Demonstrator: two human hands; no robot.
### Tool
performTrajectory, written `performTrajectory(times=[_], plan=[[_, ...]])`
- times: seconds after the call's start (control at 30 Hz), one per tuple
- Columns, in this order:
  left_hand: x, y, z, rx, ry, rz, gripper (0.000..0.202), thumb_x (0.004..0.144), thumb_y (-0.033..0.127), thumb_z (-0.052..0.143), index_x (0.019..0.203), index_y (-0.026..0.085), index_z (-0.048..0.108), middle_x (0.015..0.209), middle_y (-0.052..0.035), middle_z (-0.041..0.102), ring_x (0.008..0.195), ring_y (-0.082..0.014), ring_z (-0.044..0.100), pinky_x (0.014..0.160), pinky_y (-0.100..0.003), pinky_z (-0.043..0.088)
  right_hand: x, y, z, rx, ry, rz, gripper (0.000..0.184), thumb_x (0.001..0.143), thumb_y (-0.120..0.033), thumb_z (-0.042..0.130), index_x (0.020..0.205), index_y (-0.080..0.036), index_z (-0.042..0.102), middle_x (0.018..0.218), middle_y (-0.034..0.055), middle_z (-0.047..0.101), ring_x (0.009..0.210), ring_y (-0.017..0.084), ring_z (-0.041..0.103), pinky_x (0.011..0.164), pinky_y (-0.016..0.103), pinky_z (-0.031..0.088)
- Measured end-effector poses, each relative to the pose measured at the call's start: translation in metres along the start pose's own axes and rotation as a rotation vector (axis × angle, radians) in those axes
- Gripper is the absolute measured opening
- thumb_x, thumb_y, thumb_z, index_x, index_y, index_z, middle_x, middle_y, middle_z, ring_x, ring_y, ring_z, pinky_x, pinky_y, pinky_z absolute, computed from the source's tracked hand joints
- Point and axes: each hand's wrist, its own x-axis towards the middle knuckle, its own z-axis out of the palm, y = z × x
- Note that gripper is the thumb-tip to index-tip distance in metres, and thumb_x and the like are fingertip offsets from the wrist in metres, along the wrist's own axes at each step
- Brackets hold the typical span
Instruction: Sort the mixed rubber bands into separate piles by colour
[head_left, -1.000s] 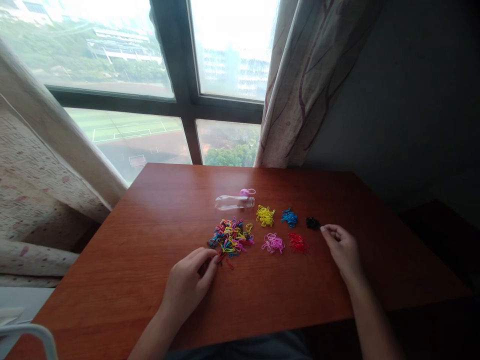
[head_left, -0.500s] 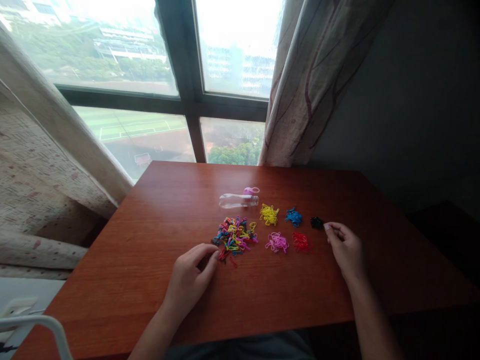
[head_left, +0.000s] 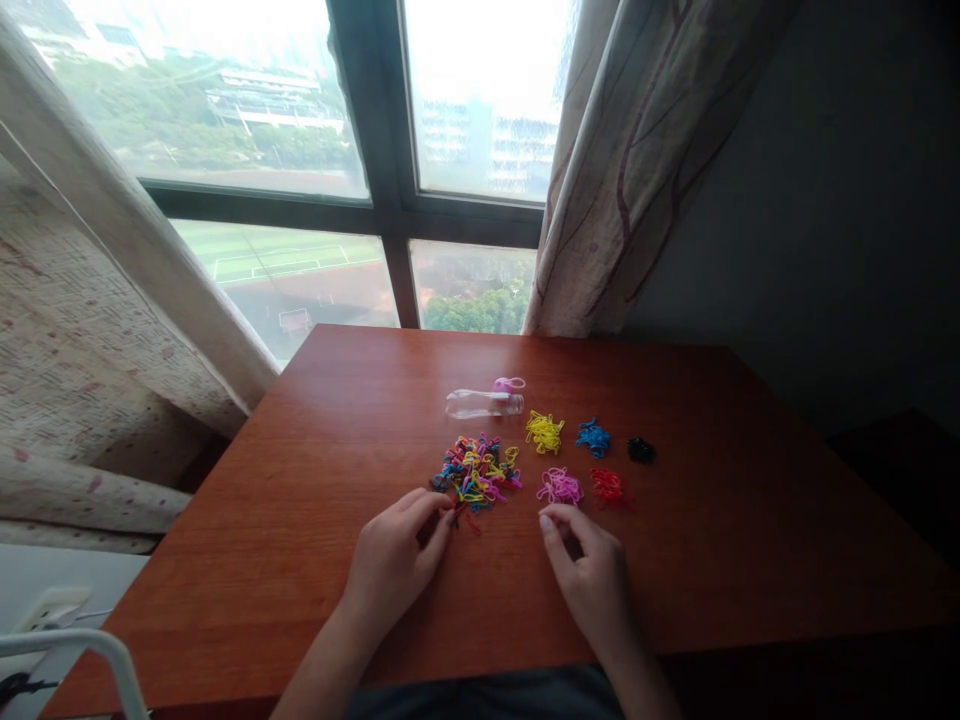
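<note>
Head view. The right hand [head_left: 589, 575] has left the black pile [head_left: 641, 450] and now lies just short of the pink pile [head_left: 559, 487], near the mixed bands [head_left: 478, 472] on the surface [head_left: 750, 560]. Its grip is loosely curled, and any contents cannot be told. The left hand [head_left: 394, 565] stays at the mix's near edge, fingertips nearly together; its hold is also uncertain.

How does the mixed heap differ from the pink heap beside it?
The mixed heap holds many colours; the pink heap is one colour. The mixed heap is clearly larger than the pink heap. The left hand is at the mixed heap's near edge; the right hand sits just short of the pink heap. Both are loose small bands on the table.
</note>
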Motion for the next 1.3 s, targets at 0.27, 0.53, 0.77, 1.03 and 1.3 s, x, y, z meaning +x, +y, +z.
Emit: performTrajectory(times=[0.27,0.53,0.77,1.03,1.3], plan=[[-0.004,0.003,0.004,0.1,-0.022,0.095,0.014,0.092,0.027,0.053,0.095,0.024,0.066,0.084,-0.0015,0.069,0.071,-0.0147,0.065,0.061,-0.023,0.046,-0.003,-0.001,0.015,-0.166,-0.123,-0.16,0.02,0.095,-0.023,0.047,0.089,-0.021,0.066,0.077,0.0021,0.069,0.07,0.017,0.066,0.068,0.024,0.047],[-0.001,0.003,0.003,0.102,-0.021,0.104,0.015,0.093,0.026,0.051,0.095,0.024,0.065,0.086,-0.0017,0.07,0.074,-0.0156,0.067,0.062,-0.023,0.047,-0.003,-0.003,0.017,-0.235,-0.163,-0.167,0.02,0.092,-0.018,0.047,0.089,-0.022,0.067,0.08,0.0025,0.07,0.074,0.017,0.065,0.07,0.025,0.045],[-0.005,0.003,0.007,0.215,-0.043,0.181,0.019,0.095,0.023,0.047,0.095,0.024,0.066,0.083,-0.0019,0.068,0.072,-0.0163,0.066,0.063,-0.024,0.045,-0.002,-0.003,0.016,-0.222,-0.174,-0.152,0.02,0.091,-0.017,0.048,0.089,-0.022,0.067,0.081,0.002,0.07,0.074,0.017,0.065,0.07,0.025,0.044],[-0.003,0.005,0.011,0.344,-0.06,0.284,0.021,0.098,0.028,0.046,0.096,0.025,0.066,0.082,-0.0016,0.067,0.071,-0.0182,0.064,0.062,-0.028,0.043,-0.002,-0.003,0.016,-0.203,-0.183,-0.142,0.02,0.093,-0.018,0.047,0.089,-0.022,0.066,0.081,0.0017,0.07,0.075,0.017,0.064,0.07,0.026,0.042],[-0.003,-0.001,0.008,0.14,-0.02,0.141,0.018,0.095,0.026,0.048,0.096,0.024,0.067,0.086,-0.001,0.07,0.075,-0.0159,0.066,0.063,-0.024,0.046,-0.002,-0.009,0.021,-0.259,-0.193,-0.168,0.015,0.091,-0.017,0.051,0.089,-0.023,0.064,0.081,0.0015,0.069,0.076,0.018,0.063,0.07,0.026,0.039]])
